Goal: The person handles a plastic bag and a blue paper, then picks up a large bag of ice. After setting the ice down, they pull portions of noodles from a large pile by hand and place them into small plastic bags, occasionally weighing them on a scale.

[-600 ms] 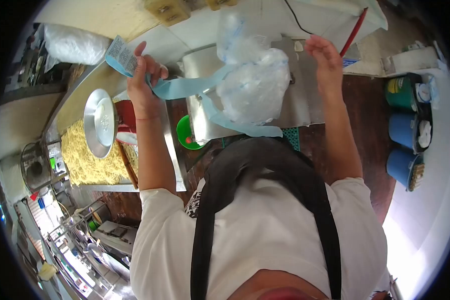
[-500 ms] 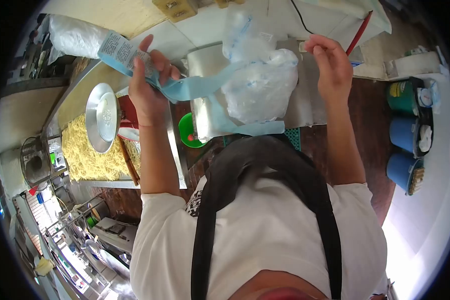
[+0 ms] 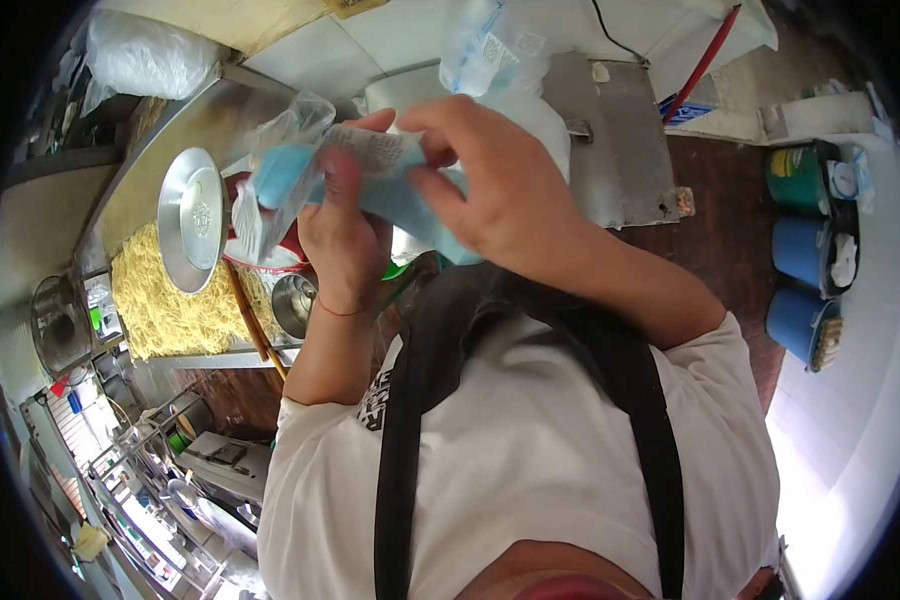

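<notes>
My left hand is closed around a light blue printed wrapper, thumb on top. Part of the wrapper is bunched inside clear plastic at its left end. My right hand pinches the wrapper's right side, its fingers close to those of my left hand. The blue material hangs down below both hands. Just behind them, a filled clear plastic bag rests on the metal surface, partly hidden by my right hand and forearm.
Yellow noodles fill a tray at the left, with a metal pan above them and wooden sticks across. Another plastic bag lies at the upper left. Blue buckets and a green bucket stand at the right.
My right hand has moved left and taken hold of the blue wrapper. The long blue strip is now gathered between my hands, and my left hand is lower.
</notes>
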`<state>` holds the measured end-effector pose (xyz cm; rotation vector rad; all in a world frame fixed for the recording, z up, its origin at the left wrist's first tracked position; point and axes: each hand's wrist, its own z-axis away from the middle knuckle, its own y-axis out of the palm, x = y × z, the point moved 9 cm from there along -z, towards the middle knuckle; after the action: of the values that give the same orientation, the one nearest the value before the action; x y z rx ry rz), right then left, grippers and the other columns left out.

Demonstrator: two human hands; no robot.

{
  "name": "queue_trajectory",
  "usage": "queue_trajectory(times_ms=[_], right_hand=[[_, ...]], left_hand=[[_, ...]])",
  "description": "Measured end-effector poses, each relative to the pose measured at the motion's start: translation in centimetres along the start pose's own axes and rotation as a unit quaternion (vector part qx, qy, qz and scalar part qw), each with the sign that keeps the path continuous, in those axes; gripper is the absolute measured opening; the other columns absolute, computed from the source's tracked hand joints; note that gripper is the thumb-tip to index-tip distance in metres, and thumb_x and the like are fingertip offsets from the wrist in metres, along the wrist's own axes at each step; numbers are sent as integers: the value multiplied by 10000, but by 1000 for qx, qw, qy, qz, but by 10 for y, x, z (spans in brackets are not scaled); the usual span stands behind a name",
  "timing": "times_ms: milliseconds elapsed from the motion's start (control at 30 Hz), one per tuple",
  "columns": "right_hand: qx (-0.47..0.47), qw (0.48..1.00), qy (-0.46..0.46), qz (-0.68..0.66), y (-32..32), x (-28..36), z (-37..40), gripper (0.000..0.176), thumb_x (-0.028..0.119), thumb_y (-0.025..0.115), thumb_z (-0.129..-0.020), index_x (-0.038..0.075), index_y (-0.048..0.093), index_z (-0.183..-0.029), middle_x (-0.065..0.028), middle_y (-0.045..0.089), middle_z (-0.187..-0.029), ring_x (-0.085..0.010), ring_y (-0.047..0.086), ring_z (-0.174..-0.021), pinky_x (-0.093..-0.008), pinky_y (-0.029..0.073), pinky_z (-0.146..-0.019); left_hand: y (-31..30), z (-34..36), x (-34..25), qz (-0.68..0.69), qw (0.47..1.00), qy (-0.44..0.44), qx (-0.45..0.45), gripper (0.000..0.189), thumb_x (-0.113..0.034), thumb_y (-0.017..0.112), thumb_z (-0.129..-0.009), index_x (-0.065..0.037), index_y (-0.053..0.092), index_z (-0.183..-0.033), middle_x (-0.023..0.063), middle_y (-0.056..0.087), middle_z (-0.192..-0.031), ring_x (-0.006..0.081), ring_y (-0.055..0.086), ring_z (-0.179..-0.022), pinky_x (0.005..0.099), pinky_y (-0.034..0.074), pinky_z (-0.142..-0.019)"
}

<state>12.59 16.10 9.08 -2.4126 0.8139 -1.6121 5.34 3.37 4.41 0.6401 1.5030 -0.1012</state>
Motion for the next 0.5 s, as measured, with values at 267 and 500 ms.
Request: queue_trajectory(times_ms=[267,500], right_hand=[[-36,995,-81,41,-12,17,-1,279,118,726,-797,79,643,-1061,-93,638,-896,-311,615,-873,-422,504,-763],[-4,987,-138,82,-11,15,0,164,129,706,-809,97,674,-966,-64,637,-871,-278,609,-849,-383,500,-755]], left_hand=[[-12,9,4,4,993,-37,-116,237,-194,613,-983,-6,602,-1125,55,615,-1021,139,581,-949,294,463,-821],[-6,8,18,42,982,-154,-105,286,-224,574,-969,-4,593,-1151,79,661,-961,192,656,-914,352,540,-770]])
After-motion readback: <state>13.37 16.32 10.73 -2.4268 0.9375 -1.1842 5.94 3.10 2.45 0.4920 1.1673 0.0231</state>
